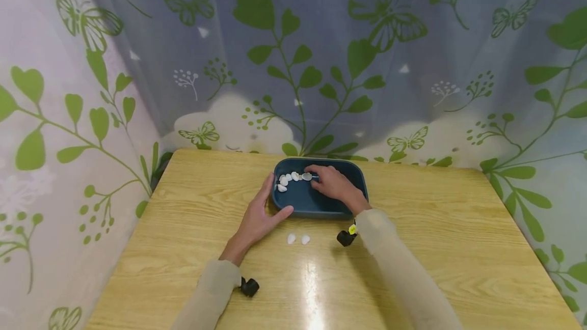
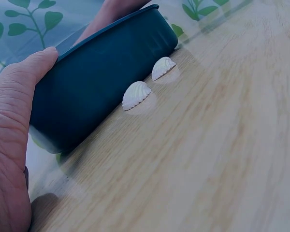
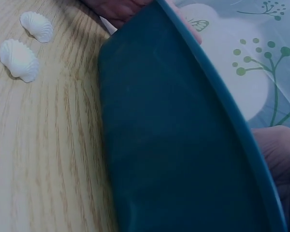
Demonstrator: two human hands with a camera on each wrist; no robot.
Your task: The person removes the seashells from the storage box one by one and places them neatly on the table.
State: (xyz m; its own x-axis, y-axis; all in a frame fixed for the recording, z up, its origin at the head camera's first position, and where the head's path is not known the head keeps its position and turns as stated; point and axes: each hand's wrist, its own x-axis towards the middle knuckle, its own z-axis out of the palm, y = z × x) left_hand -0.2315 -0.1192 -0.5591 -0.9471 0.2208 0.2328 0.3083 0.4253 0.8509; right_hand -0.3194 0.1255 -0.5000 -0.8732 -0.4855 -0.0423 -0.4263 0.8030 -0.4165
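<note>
On the pale wooden table (image 1: pixel 183 228), my left hand (image 1: pixel 259 218) lying flat, steadying the dark teal oval plastic tray (image 1: pixel 348 177), my right hand (image 1: pixel 334 185) inside it, fingertips pinching a small white ribbed seashell (image 1: pixel 306 176), two white shells (image 1: pixel 298 239) just beside the tray

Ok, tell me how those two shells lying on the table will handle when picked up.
The two shells look thin and ribbed in the left wrist view, so probably light and somewhat brittle; pinch gently. They lie dome up on the glossy table, so a push would likely slide them rather than roll them. Their low edges may be hard to get fingers under.
</note>
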